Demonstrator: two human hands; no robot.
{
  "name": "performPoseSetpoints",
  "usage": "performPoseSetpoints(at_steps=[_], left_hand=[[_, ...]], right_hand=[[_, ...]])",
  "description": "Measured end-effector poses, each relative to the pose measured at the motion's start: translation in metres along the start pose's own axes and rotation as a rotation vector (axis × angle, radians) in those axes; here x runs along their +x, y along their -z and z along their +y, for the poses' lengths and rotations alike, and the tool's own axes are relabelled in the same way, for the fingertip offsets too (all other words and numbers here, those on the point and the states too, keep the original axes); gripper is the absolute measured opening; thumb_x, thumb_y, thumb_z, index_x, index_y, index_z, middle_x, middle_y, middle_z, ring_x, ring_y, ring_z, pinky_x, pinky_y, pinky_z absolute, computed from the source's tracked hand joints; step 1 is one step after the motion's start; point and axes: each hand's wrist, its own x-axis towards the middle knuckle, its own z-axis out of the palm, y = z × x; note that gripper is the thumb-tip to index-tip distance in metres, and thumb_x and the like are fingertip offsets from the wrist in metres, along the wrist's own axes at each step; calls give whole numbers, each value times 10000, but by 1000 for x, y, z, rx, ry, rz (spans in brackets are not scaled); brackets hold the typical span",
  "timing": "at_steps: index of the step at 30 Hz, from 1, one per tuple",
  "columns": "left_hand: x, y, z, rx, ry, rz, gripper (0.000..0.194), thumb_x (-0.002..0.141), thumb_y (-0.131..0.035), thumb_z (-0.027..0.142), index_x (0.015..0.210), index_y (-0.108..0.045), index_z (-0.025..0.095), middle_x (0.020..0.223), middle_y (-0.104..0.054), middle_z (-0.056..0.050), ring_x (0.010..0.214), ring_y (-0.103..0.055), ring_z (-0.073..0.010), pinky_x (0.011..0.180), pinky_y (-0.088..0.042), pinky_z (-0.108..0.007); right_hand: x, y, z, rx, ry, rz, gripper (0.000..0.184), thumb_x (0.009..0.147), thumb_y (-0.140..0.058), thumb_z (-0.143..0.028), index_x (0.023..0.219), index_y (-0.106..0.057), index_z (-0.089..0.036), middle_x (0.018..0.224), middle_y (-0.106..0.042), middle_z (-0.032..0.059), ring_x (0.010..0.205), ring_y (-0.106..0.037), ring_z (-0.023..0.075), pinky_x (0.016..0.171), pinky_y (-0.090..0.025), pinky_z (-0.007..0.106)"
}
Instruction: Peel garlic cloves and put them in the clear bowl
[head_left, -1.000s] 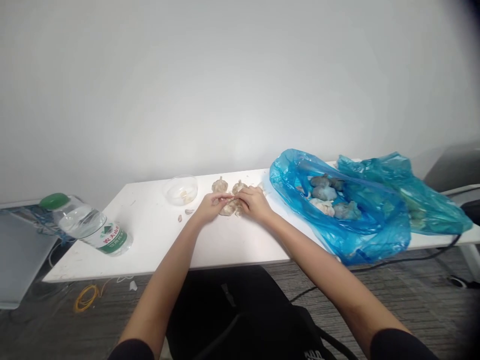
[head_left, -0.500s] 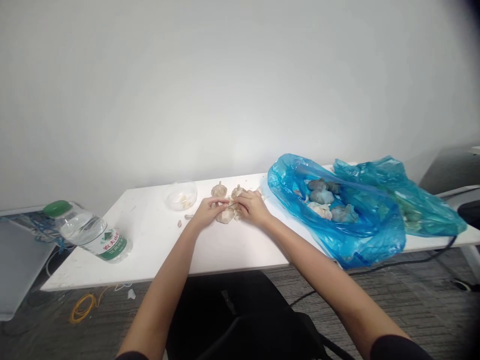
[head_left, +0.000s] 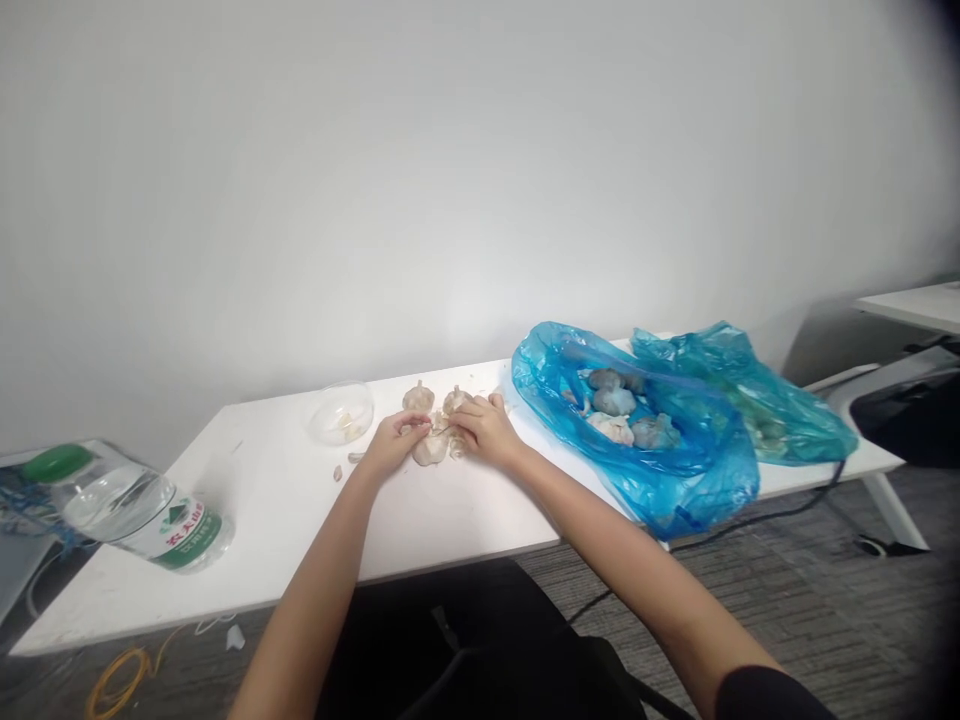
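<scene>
Over the middle of the white table, my left hand (head_left: pixel 391 446) and my right hand (head_left: pixel 484 430) meet with fingertips pinched. Between them is a small piece, apparently a garlic clove, mostly covered by the fingers. Right below the fingertips rests a garlic bulb (head_left: pixel 430 452), with loose papery skins (head_left: pixel 456 446) beside it. Two more bulbs stand behind: one garlic bulb (head_left: pixel 418 398) past my left hand, another garlic bulb (head_left: pixel 455 399) partly covered by my right hand. A clear bowl (head_left: pixel 315 418) to the left contains a few pale cloves (head_left: pixel 349 428).
Small garlic scraps (head_left: pixel 337 473) lie left of my left hand. A large water bottle (head_left: pixel 142 510) with a green cap stands at the table's left. On the right, an open blue plastic bag (head_left: pixel 712 480) holds several bulbs, with a greenish bag (head_left: pixel 795 410) beyond it.
The view has turned, so the table contents appear shifted left and slightly lower. My hands remain pinched together over the same bulb, with only slight finger movement.
</scene>
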Motion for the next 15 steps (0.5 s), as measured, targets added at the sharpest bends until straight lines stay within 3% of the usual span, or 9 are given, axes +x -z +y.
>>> performPoseSetpoints(at_steps=[5, 15], left_hand=[[0, 4, -2, 0, 64, 60, 362, 766, -710, 470, 962, -713, 166, 854, -671, -28, 600, -512, -109, 586, -406, -242], [-2, 7, 5, 42, 76, 71, 350, 766, -687, 466, 928, -710, 157, 805, -625, -27, 663, -513, -135, 599, -395, -247]], right_hand=[[0, -2, 3, -19, 12, 10, 246, 886, -527, -117, 975, -737, -209, 937, -725, 63, 912, -543, 205, 757, -186, 356], [-1, 9, 10, -30, -86, 34, 218, 905, -547, -169, 996, -732, -238, 965, -734, 31, 867, -509, 185, 758, -179, 371]])
